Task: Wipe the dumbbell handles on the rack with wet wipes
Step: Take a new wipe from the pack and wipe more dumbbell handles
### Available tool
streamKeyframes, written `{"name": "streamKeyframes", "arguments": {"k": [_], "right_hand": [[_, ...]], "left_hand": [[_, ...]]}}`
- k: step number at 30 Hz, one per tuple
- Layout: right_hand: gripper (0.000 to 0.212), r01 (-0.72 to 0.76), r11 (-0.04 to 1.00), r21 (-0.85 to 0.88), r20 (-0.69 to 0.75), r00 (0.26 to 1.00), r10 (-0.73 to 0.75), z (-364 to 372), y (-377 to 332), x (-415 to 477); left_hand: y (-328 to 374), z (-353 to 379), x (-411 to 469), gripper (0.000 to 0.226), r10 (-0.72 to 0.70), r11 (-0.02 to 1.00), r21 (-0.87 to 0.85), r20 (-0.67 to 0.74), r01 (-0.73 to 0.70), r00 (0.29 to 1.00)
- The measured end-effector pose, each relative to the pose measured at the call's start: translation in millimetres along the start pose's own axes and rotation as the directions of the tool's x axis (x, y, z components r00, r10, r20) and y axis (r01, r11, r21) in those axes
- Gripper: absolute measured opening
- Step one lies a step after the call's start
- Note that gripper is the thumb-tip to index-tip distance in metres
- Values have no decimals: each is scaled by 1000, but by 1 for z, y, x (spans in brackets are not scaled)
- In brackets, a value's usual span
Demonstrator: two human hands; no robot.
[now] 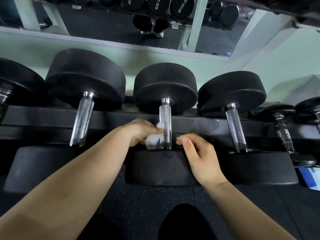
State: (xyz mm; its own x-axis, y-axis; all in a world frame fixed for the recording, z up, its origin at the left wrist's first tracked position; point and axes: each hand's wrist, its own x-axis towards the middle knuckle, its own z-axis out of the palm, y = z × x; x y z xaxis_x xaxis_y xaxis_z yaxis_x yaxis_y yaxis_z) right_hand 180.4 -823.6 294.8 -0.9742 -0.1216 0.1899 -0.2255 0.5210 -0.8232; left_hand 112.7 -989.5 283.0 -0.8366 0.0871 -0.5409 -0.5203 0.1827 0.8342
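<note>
Several black dumbbells lie side by side on a black rack [199, 124], their chrome knurled handles pointing toward me. My left hand [140, 131] grips a crumpled white wet wipe [152, 141] and presses it against the left side of the middle dumbbell's handle [165, 122], near its lower end. My right hand [199, 155] hovers just right of that handle with fingers loosely bent, holding nothing; its fingertips are close to the handle but apart from it. The left neighbour's handle [83, 118] and the right neighbour's handle [235, 125] are untouched.
A mirror [121, 28] runs along the wall above the rack and reflects more dumbbells. A blue and white pack [310, 177] lies on the floor at the far right. Smaller dumbbells [284, 129] sit at the rack's right end. Dark speckled rubber floor [155, 201] lies below.
</note>
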Motion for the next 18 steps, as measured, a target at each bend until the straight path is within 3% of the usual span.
{"name": "streamKeyframes", "arguments": {"k": [2,6,7,13,15,18], "right_hand": [[18,-5,1000,-3,7,1000,5,0,0,0],[25,1,1000,25,-8,1000,-1,1,3,1],[26,-1,999,38,-13,1000,1,2,4,1],[26,-12,1000,25,-4,1000,12,1,5,1],[26,-17,1000,13,0,1000,17,1,5,1],[24,-15,1000,8,-3,1000,15,1,5,1]], "left_hand": [[-2,-2,-2,24,-9,994,108,22,6,1000],[15,5,6,16,78,938,-328,-122,-114,989],[20,5,9,16,83,929,-346,-141,-128,986],[5,3,0,21,10,996,-85,48,-6,999],[0,4,2,21,6,1000,-20,19,-6,1000],[6,8,13,19,49,982,-177,-134,-73,990]]}}
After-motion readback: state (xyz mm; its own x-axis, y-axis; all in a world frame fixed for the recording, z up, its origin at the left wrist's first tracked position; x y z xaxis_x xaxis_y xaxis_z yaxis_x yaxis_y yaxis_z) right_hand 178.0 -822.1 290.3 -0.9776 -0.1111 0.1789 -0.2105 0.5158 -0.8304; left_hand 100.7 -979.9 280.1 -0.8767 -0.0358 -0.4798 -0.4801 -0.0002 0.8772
